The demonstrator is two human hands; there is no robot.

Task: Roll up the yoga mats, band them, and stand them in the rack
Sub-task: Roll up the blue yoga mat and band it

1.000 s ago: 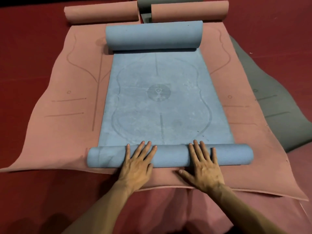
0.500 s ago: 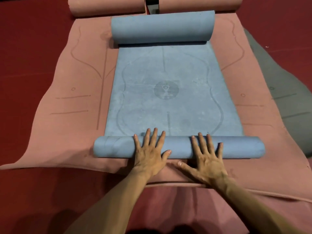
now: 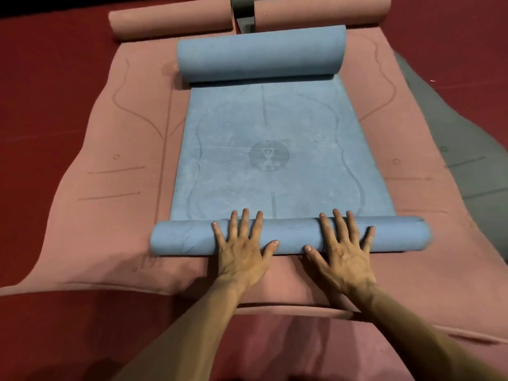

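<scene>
Flat hands (image 3: 294,251) (both) — on blue mat (image 3: 277,160).

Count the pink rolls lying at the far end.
2: one pink roll at far left, the other pink roll at far right, a grey mat between them. More may lie out of frame.

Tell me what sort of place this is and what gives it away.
Probably a yoga or fitness studio. Several yoga mats lie layered on a dark red floor: a blue mat with alignment lines, being rolled by the left hand and right hand, pink mats beneath, and a grey one beside them.
</scene>
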